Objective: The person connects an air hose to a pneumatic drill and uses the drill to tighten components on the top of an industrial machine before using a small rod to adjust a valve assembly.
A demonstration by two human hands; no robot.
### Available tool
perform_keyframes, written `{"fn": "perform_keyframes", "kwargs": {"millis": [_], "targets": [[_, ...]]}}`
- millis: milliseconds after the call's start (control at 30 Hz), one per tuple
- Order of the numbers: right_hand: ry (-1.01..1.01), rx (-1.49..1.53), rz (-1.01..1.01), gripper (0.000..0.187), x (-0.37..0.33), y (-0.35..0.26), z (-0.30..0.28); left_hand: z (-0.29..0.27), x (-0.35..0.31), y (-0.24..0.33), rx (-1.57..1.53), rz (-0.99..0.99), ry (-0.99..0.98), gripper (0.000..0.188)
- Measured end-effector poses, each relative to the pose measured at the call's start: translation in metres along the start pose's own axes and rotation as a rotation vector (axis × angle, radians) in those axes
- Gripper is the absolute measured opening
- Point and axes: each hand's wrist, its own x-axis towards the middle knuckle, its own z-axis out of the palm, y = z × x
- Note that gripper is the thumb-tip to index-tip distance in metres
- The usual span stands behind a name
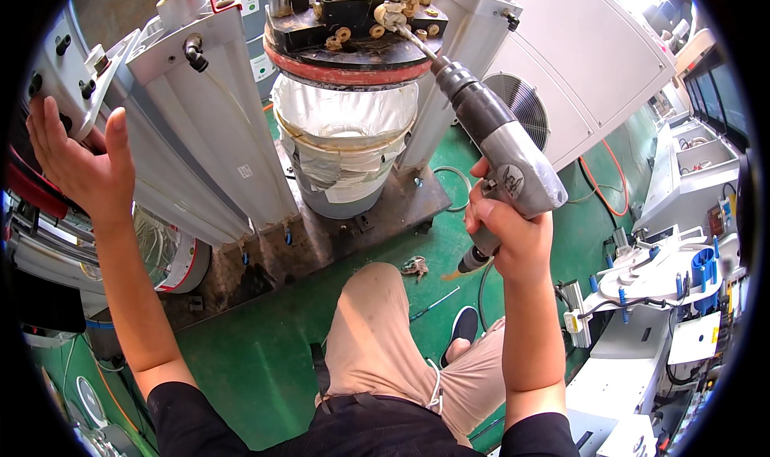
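Drill Bit at the Plate's Crusted Fitting, Its Tip Hard to Make Out

Your right hand (513,236) is wrapped around the grip of the grey-and-black drill (493,128), which slants up and left, its bit (419,46) reaching a crusted fitting (391,16) on the red-rimmed plate (353,72). You can't tell whether the tip is seated. Your fingers cover much of the grip, and the top edge crops the machinery above the plate. Your left hand (84,164) is open, thumb apart, holding nothing visible; some fingers are partly hidden beside the left bracket (68,72), so contact is unclear. The lined bucket (341,172) stands under the plate. Bare green floor (265,369) lies left of your knee; the white cabinet (589,56) bounds the drill's far side.
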Motion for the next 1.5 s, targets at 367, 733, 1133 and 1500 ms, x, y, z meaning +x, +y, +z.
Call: {"fn": "perform_keyframes", "kwargs": {"millis": [367, 733, 1133, 1500], "targets": [[0.017, 0.024, 0.002, 0.049, 0.001, -0.002, 0.001, 0.001, 0.002, -0.001, -0.009, 0.002, 0.005, 0.081], [0.07, -0.097, 0.018, 0.043, 0.0, -0.006, 0.012, 0.001, 0.001, -0.002, -0.03, 0.013, 0.022, 0.079], [0.013, -0.075, 0.02, 0.045, 0.003, -0.01, 0.005, -0.002, 0.004, -0.001, -0.026, 0.013, 0.017, 0.078], [0.026, -0.013, 0.062, 0.047, 0.004, -0.017, -0.001, -0.002, 0.004, 0.001, -0.016, 0.019, 0.022, 0.079]]}}
